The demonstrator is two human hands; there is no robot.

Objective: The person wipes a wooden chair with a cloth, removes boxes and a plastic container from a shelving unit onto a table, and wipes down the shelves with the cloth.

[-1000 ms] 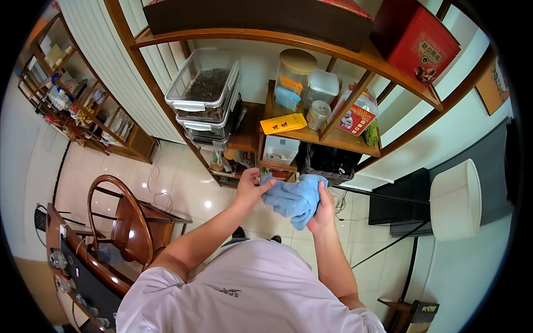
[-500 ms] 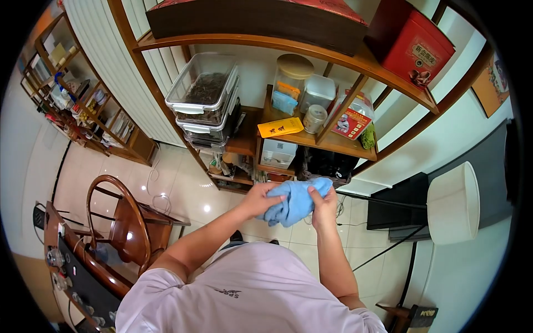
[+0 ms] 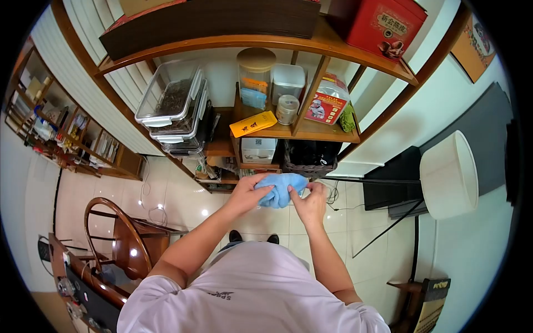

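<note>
A crumpled light blue cloth (image 3: 280,190) is held between my two hands, in front of my body and below the shelf. My left hand (image 3: 244,195) grips its left side, with the thumb on top. On the right, my right hand (image 3: 309,204) pinches the cloth's edge between thumb and fingers. Just beyond the hands are a dark woven basket (image 3: 309,166) and a white box (image 3: 258,151) on the lower shelf. A yellow packet (image 3: 253,124) lies at the edge of the shelf above.
Stacked clear containers (image 3: 171,105), a wooden-lidded jar (image 3: 255,72), a small jar (image 3: 287,109) and a red-and-white package (image 3: 328,102) stand on the shelves. A red box (image 3: 383,28) sits higher. Left is a wooden chair (image 3: 130,244); right, a floor lamp (image 3: 449,175).
The cloth is bunched smaller, and my right hand has changed its grip along the cloth's right side. The view has shifted, so the shelves appear further left.
</note>
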